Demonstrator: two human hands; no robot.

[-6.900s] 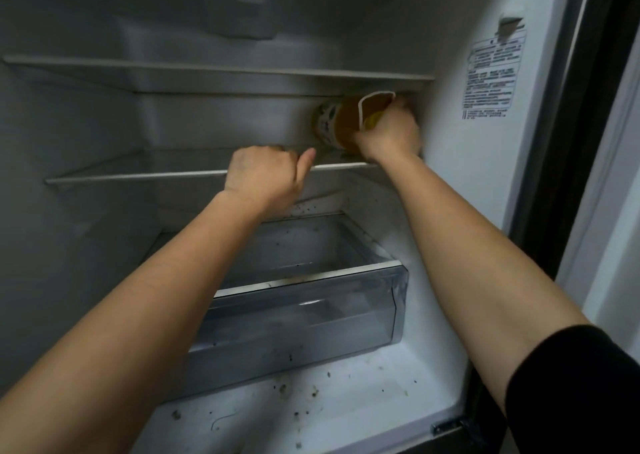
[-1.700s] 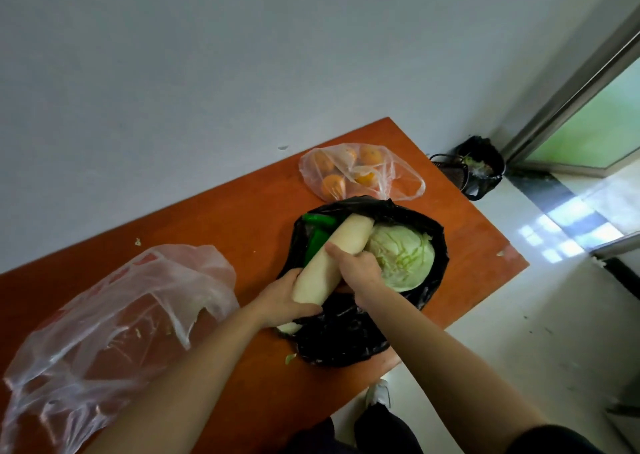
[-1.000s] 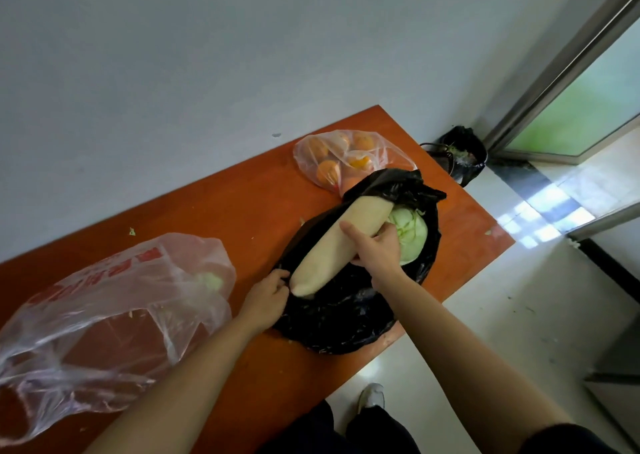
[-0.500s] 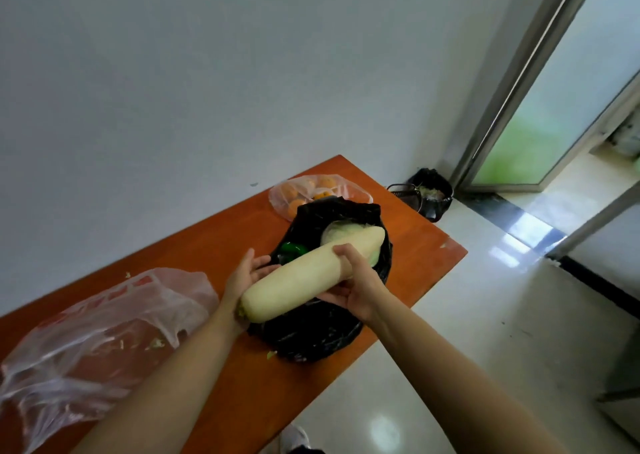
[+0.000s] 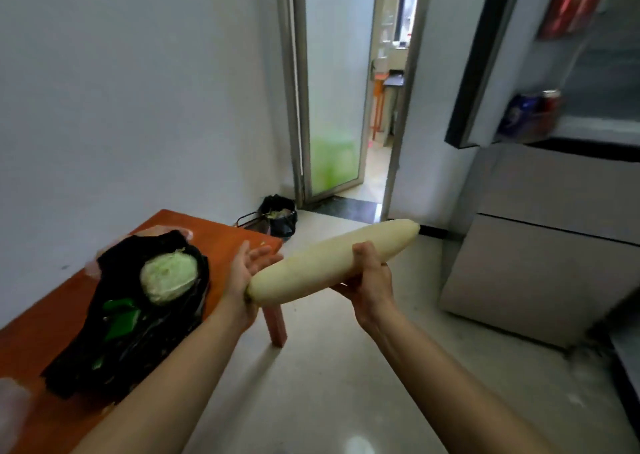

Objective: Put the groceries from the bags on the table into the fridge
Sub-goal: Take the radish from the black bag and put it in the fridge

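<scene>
1. Your right hand point(image 5: 372, 275) is wrapped round the middle of the white radish point(image 5: 325, 265) at mid-frame. Your left hand point(image 5: 247, 270) lies flat and relaxed against its near end.
2. Carry it level, far end first, clear of the table point(image 5: 221, 239) corner at lower left.
3. The cabbage point(image 5: 169, 277) waits in the black bag point(image 5: 114, 349).
4. At the right edge, the fridge point(image 5: 540, 270) interior is cut off. Its open door point(image 5: 512, 55) holds blurred cans point(image 5: 533, 109).

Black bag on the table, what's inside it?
A pale green cabbage and bright green items beside it show in the open mouth of the black bag. Whatever lies beneath them is covered by the cabbage and its folds.
</scene>
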